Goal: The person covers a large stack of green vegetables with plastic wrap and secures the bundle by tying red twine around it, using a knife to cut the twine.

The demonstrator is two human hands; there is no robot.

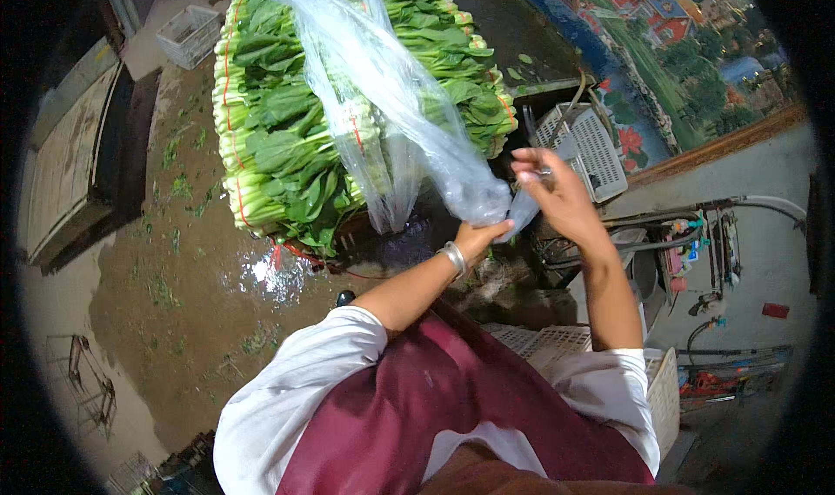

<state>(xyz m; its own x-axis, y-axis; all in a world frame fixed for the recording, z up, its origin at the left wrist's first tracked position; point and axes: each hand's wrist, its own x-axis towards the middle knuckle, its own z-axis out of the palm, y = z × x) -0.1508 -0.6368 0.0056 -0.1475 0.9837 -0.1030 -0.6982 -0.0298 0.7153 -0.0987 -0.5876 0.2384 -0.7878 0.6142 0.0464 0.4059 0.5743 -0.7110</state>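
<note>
My left hand [479, 242], a silver bangle at its wrist, grips the bunched end of a long clear plastic bag [391, 77]. The bag stretches up and away over a large stack of leafy green vegetables [280, 110]. Bundles in the stack are tied with red bands, their pale stem ends facing outward. A short tail of plastic [522, 213] sticks out beside my left fist, towards my right hand [561, 195]. The right hand is raised with bent fingers, and a bit of plastic shows by its thumb; whether it grips that is unclear.
Wet floor [196, 286] with leaf scraps lies left. A white plastic crate [189, 35] sits far left, near a wooden platform [68, 149]. Right are another white basket [584, 149], hoses [652, 221] and a framed landscape picture [678, 58]. A crate [662, 397] stands beside me.
</note>
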